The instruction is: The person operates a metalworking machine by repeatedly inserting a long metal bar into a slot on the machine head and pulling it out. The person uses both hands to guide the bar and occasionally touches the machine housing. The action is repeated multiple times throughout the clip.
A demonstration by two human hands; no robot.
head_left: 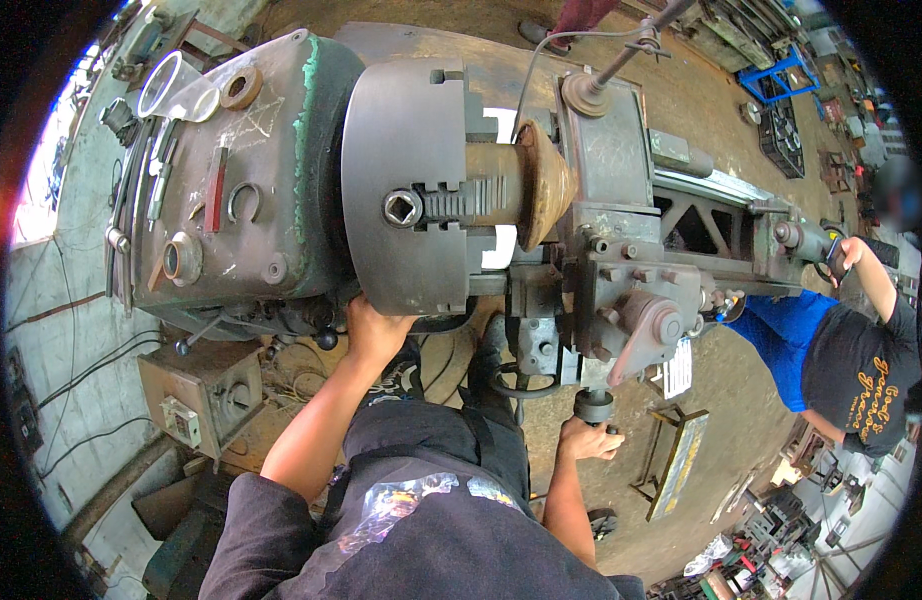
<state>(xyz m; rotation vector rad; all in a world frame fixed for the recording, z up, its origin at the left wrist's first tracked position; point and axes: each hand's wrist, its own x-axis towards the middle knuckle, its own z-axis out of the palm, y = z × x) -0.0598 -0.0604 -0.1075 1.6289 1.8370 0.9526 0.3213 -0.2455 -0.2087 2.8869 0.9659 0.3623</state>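
Green-edged grey iron fills my left: the headstock (236, 180), its flat top strewn with a clear cup (171, 85), a red-handled tool (217, 190) and a ring (243, 88). Below it sits a small switch box (206, 395). Next comes the chuck (406, 180), a wide steel disc with stepped jaws clamped on a rusty cone-shaped part (536, 185). My left hand (373, 330) presses up against the chuck's lower rim; its fingers curl out of sight behind the edge, so I cannot tell whether they grip. Right of the chuck stands the carriage (621, 290). Beneath it my right hand (589, 438) is clenched around a dark knob (594, 405). Farther right the bed (711, 215) runs to the tailstock (801, 238), where another person in a black shirt (861, 375) holds a handle with one hand (849, 250).
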